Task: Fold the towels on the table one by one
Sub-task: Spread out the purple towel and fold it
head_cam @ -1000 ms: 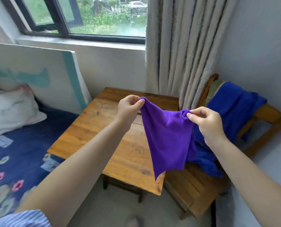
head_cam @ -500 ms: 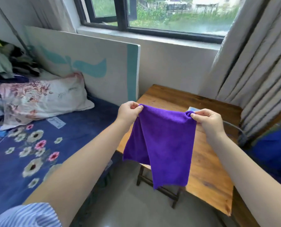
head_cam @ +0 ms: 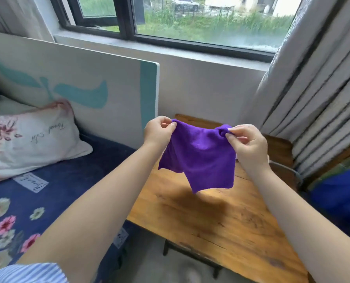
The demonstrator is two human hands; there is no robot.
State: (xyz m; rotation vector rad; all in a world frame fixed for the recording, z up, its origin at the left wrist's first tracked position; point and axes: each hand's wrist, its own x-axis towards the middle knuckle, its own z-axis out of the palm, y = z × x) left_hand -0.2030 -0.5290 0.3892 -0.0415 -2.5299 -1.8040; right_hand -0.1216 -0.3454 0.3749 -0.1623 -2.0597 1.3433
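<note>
Since half a second ago the purple towel (head_cam: pixel 198 158) has swung over the wooden table (head_cam: pixel 221 223), hanging higher and bunched. Left hand (head_cam: pixel 160 131) pinches one top corner, right hand (head_cam: pixel 245 142) the other (likely stretching it flat before laying down to fold). It hangs clear of the tabletop. Bed (head_cam: pixel 53 193) with pillow (head_cam: pixel 27 137) left, curtain (head_cam: pixel 317 99) right, window (head_cam: pixel 190 19) beyond.

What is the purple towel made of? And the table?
The purple towel looks like soft, fuzzy cloth, maybe microfiber: it droops in folds and has a napped, matte surface. The table looks like wood: orange-brown with grain lines, dark knots and a slight varnished sheen.
</note>
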